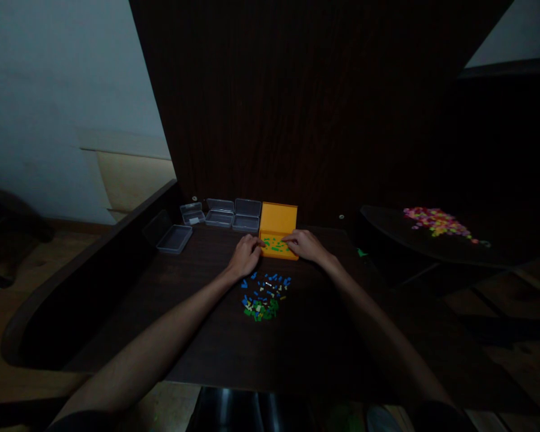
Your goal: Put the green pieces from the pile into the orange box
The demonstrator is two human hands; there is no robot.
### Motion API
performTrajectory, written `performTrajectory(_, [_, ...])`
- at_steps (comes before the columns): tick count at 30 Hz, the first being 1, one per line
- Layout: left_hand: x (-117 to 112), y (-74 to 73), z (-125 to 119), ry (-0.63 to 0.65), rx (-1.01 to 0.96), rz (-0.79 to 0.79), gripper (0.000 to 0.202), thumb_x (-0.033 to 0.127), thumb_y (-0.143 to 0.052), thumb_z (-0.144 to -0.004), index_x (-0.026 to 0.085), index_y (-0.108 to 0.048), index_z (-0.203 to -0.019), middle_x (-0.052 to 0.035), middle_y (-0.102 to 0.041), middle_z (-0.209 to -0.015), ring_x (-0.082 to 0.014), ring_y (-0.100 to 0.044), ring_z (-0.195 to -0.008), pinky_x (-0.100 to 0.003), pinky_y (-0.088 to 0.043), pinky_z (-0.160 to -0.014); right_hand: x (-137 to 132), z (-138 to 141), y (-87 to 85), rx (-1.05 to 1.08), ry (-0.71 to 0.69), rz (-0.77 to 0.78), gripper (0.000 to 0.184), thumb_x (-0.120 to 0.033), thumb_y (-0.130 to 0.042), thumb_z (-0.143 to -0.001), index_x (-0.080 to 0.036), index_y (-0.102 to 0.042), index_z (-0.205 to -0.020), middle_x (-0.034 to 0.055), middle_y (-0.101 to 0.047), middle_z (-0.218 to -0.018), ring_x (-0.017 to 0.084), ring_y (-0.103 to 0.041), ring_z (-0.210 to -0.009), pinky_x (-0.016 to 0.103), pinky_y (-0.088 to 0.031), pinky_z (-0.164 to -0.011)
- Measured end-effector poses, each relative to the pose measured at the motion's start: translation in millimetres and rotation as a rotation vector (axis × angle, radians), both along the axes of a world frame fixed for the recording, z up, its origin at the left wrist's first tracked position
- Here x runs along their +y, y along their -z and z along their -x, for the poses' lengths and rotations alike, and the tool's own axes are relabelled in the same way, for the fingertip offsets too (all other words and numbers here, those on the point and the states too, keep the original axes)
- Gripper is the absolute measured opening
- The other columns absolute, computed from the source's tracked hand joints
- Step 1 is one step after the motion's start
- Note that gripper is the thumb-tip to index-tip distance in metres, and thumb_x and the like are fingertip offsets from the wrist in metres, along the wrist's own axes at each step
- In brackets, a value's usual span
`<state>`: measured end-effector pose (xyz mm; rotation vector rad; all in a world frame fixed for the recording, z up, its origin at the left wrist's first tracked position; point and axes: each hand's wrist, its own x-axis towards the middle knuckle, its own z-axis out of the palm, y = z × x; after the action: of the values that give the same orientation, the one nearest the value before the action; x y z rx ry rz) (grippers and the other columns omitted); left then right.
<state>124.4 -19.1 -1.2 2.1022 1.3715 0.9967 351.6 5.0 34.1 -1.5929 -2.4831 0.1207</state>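
An open yellow plastic box (279,217) stands at the far side of the dark table, its lid raised. Small green toy-brick pieces (275,245) lie spread inside. My left hand (246,254) is at the box's left wall, fingers bent around the edge. From the right, my right hand (305,245) reaches over the rim with fingertips pressed together inside; anything between them is too small to make out. Nearer to me, a loose pile mixes blue pieces (274,278), a few white and yellow ones, and green pieces (270,311).
Clear lidded plastic boxes stand open left of the yellow box: a larger box (174,239), a small box (193,213) and two others (219,217). Pink and yellow small pieces (436,222) are heaped on a surface at right. A dark panel (297,108) rises behind the table.
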Motion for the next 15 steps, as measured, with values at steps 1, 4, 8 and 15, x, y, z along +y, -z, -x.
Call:
performTrajectory(1, [0.1, 0.0, -0.2, -0.002, 0.001, 0.002, 0.026, 0.009, -0.048, -0.083, 0.017, -0.07, -0.093, -0.0067, -0.063, -0.096, -0.0228, -0.06, -0.1, -0.039, -0.047, -0.099, -0.4, -0.4, 0.1, 0.001, -0.002, -0.005, 0.034, -0.015, -0.052, -0.087, -0.021, -0.076, -0.111, 0.0071, -0.073, -0.098, 0.018, -0.066, -0.084, 0.024, -0.046, -0.073])
performTrajectory(4, [0.4, -0.1, -0.7, -0.006, 0.006, 0.012, 0.026, 0.009, -0.048, -0.083, 0.016, -0.07, -0.093, -0.0073, -0.063, -0.097, -0.0231, -0.06, -0.1, -0.039, -0.046, -0.099, -1.0, -2.1, 1.2, 0.013, -0.005, -0.02, 0.034, -0.015, -0.052, -0.087, -0.019, -0.075, -0.112, 0.007, -0.073, -0.099, 0.018, -0.066, -0.084, 0.024, -0.046, -0.075])
performTrajectory(8, [0.6, 0.2, -0.4, -0.003, 0.0, 0.006, 0.026, 0.009, -0.047, -0.084, 0.018, -0.07, -0.092, -0.0065, -0.063, -0.097, -0.0222, -0.06, -0.099, -0.038, -0.047, -0.098, -1.0, -3.7, 3.1, 0.017, -0.014, -0.011, 0.033, -0.014, -0.052, -0.087, -0.019, -0.075, -0.11, 0.0067, -0.073, -0.1, 0.017, -0.066, -0.086, 0.023, -0.046, -0.077])
performTrajectory(15, [1.4, 2.3, 0.3, 0.0, -0.01, -0.009, 0.024, 0.01, -0.048, -0.084, 0.018, -0.07, -0.092, -0.0058, -0.062, -0.095, -0.0217, -0.06, -0.098, -0.038, -0.048, -0.097, -3.0, 0.1, 0.5, 0.029, 0.005, -0.014, 0.034, -0.013, -0.052, -0.087, -0.018, -0.074, -0.112, 0.0078, -0.073, -0.1, 0.018, -0.066, -0.087, 0.024, -0.046, -0.077])
